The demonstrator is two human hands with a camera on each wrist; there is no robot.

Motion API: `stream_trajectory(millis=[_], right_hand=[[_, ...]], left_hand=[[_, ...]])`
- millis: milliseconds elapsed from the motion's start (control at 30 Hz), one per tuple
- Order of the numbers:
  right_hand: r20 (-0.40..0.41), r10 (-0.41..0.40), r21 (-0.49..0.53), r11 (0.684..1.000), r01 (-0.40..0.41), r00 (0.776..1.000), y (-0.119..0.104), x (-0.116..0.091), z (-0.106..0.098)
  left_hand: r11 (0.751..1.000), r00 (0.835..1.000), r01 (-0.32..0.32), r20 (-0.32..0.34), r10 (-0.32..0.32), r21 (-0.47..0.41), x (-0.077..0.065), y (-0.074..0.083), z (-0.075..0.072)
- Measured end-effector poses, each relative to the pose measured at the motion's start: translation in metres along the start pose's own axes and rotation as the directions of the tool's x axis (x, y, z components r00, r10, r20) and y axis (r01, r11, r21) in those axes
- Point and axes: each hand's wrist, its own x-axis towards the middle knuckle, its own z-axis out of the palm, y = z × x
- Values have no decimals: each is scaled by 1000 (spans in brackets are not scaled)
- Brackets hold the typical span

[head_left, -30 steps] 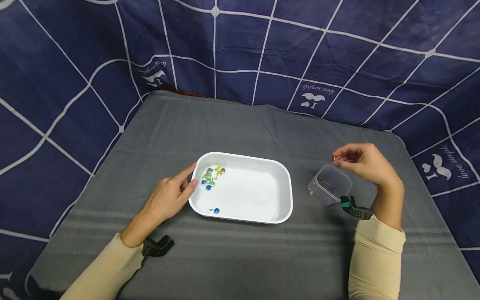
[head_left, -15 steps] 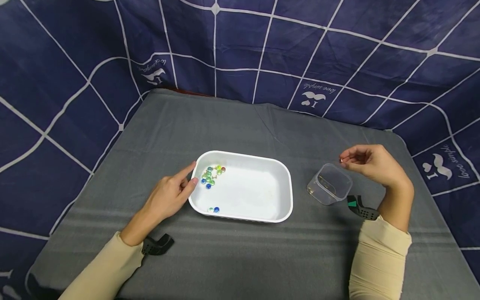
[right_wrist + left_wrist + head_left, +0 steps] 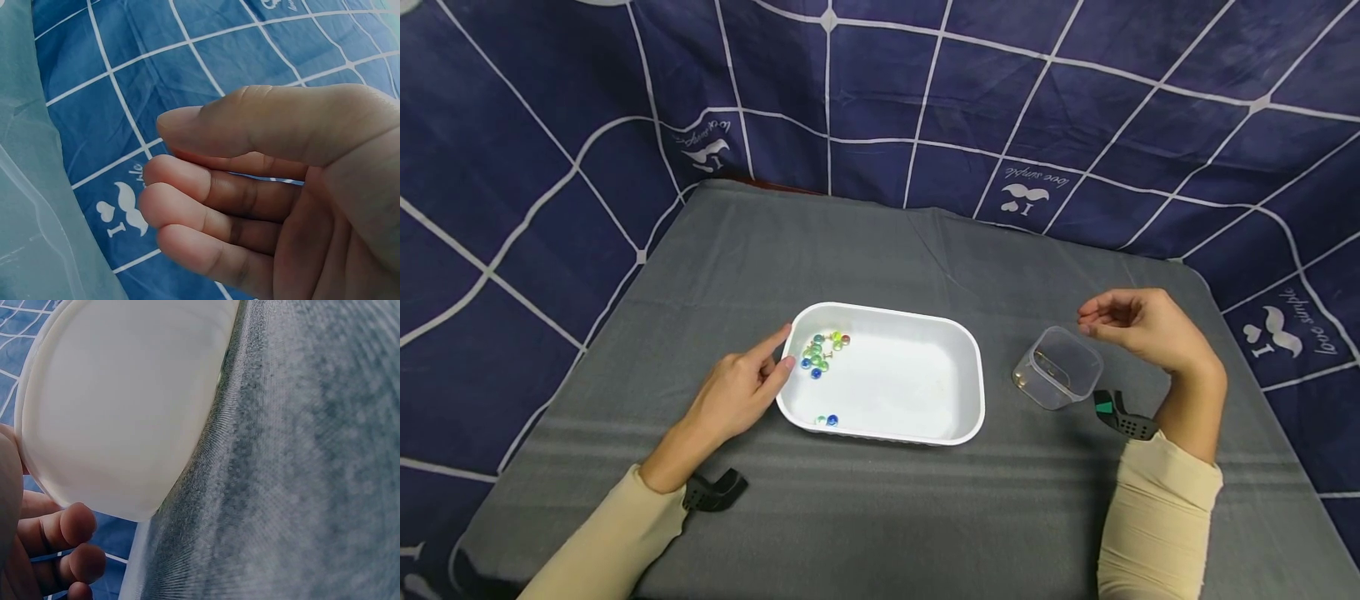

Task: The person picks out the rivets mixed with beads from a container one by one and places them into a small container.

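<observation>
My left hand [image 3: 739,392] rests its extended index finger and thumb on the left rim of a white plastic tray [image 3: 917,383]. Its other fingers [image 3: 87,562] curl loosely outside the tray wall in the left wrist view. Small round glassy pieces [image 3: 816,373] in green, blue, yellow and red lie inside, most of them in a cluster at the left, with tiny gold bits among them. My right hand [image 3: 1131,329] hovers just beyond a clear plastic container [image 3: 1060,371], its fingers loosely bent. Nothing shows between thumb and fingertips in the right wrist view. Small gold pieces [image 3: 1020,379] lie inside the container.
A grey cloth [image 3: 880,517] covers the table. Dark blue fabric with white grid lines [image 3: 887,83] hangs behind it and at both sides. Black wrist mounts [image 3: 1126,417] sit on both wrists.
My right hand has shifted right from above the container. The tiny coppery piece earlier at its fingertips no longer shows there. My left hand stays on the tray rim.
</observation>
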Motion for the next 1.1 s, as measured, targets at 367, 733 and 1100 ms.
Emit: stream_trajectory(millis=[367,733,1100], right_hand=[[-17,-12,-29,1000,11,1000,-4,3,3],[-34,-37,-61,998,35,999,-5,9,9],[-159,-144,-27,990,141,977,-16,27,34]], left_hand=[[1000,1000,-4,-5,4,-1,0,0,0],[1000,1000,-14,-13,14,-6,1,0,0],[1000,1000,-13,-14,13,-9,1,0,0]])
